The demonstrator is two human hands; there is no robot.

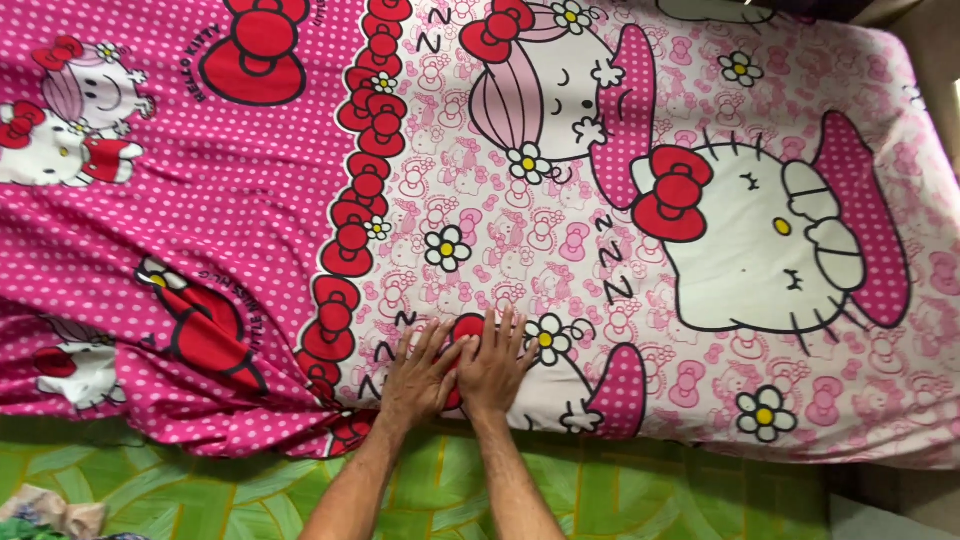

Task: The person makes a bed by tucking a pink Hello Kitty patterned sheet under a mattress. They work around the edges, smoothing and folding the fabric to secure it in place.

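Your left hand [418, 375] and right hand [497, 365] lie side by side near the bottom edge of the pink cartoon-print bedsheet [560, 240], thumbs almost meeting, fingers spread and pointing away from you. Both are open flat, palms down; neither grips or pinches any cloth, they only press on it. That placement looks like a way of pinning the fabric against the mattress under it, since the weight sits just inside the near edge where the sheet turns down over the side. To the right of your hands the sheet lies smooth and taut across the bed, the big white cat figure with its red bow [672, 192] undistorted. To the left the picture changes: the darker polka-dot part of the sheet [200, 200] is rumpled, and a knot of folds [320, 425] gathers at the edge just beside your left wrist, which suggests the cloth there is slack and drawn toward one point. Below the sheet's edge a green leaf-patterned cover [620, 490] shows, with your forearms crossing over it. At the lower left corner lies a small heap of crumpled cloth [50, 512], well apart from your hands.
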